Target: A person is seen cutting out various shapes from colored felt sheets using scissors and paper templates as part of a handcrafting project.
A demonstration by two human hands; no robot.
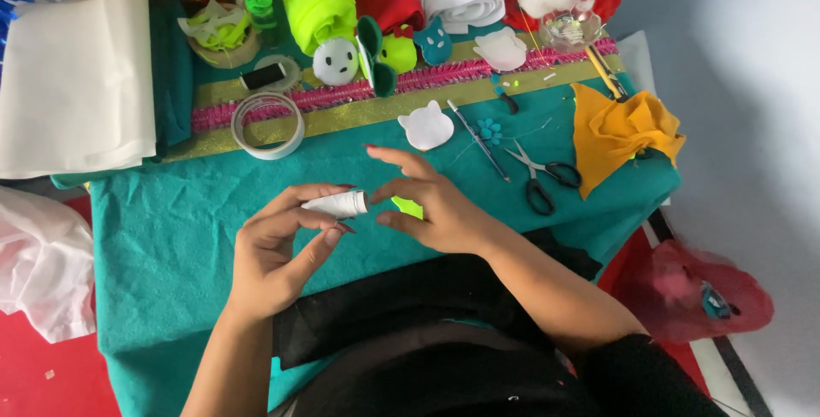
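Left hand (273, 250) pinches a small white glue tube (338, 204) btwn thumb & fingers, long axis lying 9-to-3, nozzle end toward 3. Right hand (427, 203), fingers spread & empty, sits right at that tip, over a lime felt scrap (408, 207).

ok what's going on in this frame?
A person sits at a table covered in teal felt. The left hand holds a small white tube by its body; the right hand is at its cap end, over a lime-green felt scrap. Beyond the hands lie a white cat-shaped felt cutout, black-handled scissors, a tape roll and folded yellow felt.
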